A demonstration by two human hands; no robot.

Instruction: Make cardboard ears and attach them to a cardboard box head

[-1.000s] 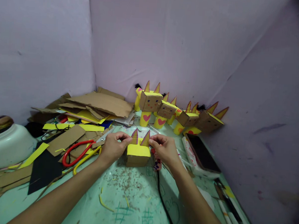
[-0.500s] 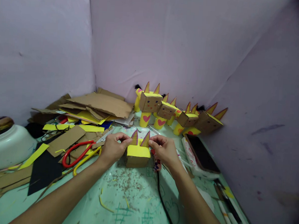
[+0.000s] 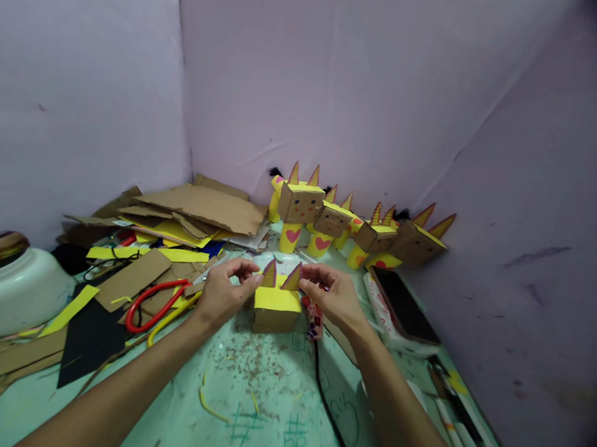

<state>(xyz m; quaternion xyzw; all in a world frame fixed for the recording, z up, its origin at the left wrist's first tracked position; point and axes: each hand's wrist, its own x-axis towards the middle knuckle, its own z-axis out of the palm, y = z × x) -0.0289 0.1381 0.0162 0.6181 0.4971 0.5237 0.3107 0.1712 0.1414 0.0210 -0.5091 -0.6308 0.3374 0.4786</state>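
A small cardboard box [image 3: 276, 321] with a yellow paper top sits on the table before me. Two pointed paper ears, a left ear [image 3: 269, 275] and a right ear [image 3: 292, 278], yellow with purplish edges, stand up on it. My left hand [image 3: 227, 292] is just left of the left ear, thumb and index finger apart. On the other side, my right hand [image 3: 337, 299] has its thumb and index parted close beside the right ear; whether a fingertip still touches it is hard to tell. Behind the right hand's fingertips lies a patterned tool, perhaps a glue gun [image 3: 315, 321], with a black cord.
Finished cardboard animal figures [image 3: 299, 207] line the back wall. Stacked cardboard [image 3: 204, 208], red-handled scissors [image 3: 149, 302] and paper scraps cover the left side. A phone [image 3: 404, 306] lies at right, with pens [image 3: 460, 432] nearer. A white pot [image 3: 22, 296] stands far left.
Both hands have loosened their pinch on the ears and drawn slightly apart, the fingers opening. The box and ears stay in place.
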